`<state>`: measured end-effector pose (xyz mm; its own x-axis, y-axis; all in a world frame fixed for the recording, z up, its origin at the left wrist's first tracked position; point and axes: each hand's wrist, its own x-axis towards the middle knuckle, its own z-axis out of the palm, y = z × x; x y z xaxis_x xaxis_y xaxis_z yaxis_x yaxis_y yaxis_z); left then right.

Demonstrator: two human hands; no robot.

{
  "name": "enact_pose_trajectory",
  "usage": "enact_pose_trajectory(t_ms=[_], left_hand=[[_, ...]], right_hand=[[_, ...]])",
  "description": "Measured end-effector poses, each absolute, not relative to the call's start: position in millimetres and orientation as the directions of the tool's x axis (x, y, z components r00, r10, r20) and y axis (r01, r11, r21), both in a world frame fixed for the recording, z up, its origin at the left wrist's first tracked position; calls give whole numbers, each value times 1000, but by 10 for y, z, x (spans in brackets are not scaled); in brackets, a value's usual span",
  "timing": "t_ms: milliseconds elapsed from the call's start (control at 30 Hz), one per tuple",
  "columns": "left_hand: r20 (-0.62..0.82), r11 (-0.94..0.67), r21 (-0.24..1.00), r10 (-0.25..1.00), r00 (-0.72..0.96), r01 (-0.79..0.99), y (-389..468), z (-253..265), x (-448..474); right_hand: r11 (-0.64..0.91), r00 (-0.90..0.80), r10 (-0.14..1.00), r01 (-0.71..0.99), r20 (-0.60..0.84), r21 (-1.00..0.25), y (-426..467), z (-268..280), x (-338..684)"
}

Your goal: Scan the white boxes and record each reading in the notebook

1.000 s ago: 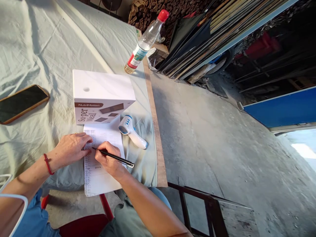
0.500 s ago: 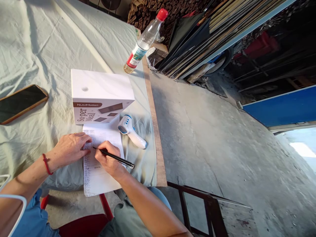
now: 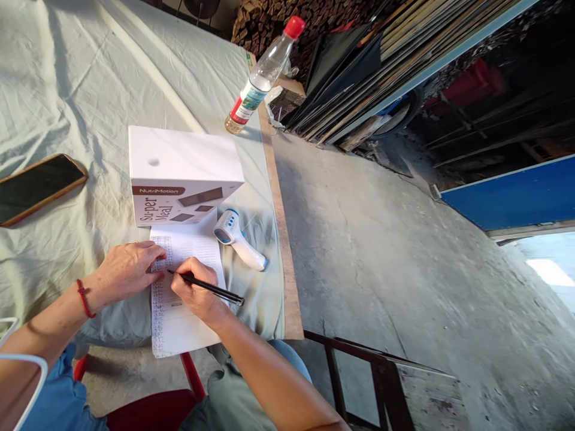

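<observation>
The person's right hand (image 3: 197,290) is closed around a slender black pen (image 3: 220,292), its tip at the paper and its barrel slanting back above the knuckles. The left hand (image 3: 128,269) is half open, fingers bent and thumb apart, resting at the margin; from where I stand, I cannot tell whether anything lies beneath its fingers. The white paper sheet (image 3: 193,329) bears rows of faint print and, along its left side, a dense band of dark handwriting. It lies beneath the writing hand, its left edge at the left fingertips and its lower end at the near side of the cloth-covered desk (image 3: 112,78). At its far end stands a white cardboard box (image 3: 186,158) with brown lettering; to the right lies a white-and-blue plastic handheld thermometer (image 3: 242,242). Farther out are a clear red-capped bottle (image 3: 254,93) and a dark-screened phone (image 3: 42,187).
</observation>
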<state>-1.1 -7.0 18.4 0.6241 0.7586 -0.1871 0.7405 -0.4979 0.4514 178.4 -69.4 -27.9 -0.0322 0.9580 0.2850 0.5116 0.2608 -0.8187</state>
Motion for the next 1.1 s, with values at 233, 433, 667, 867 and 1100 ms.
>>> enact_pose_trajectory(t_ms=[233, 433, 667, 867, 1100], left_hand=[[-167, -502, 463, 760, 628, 731, -67, 166, -13], [-191, -510, 431, 755, 627, 745, -64, 184, -14], [-190, -515, 431, 751, 632, 741, -66, 182, -11], [-185, -522, 430, 748, 637, 737, -61, 175, -17], [-199, -493, 460, 753, 627, 739, -56, 175, -9]], right_hand=[[240, -12, 962, 515, 273, -823, -708, -273, 1796], [239, -1, 960, 522, 280, -819, -703, -269, 1789], [220, 16, 965, 499, 263, -838, -707, -288, 1803], [284, 19, 940, 509, 341, -812, -716, -277, 1800], [287, 25, 939, 495, 344, -820, -702, -239, 1816]])
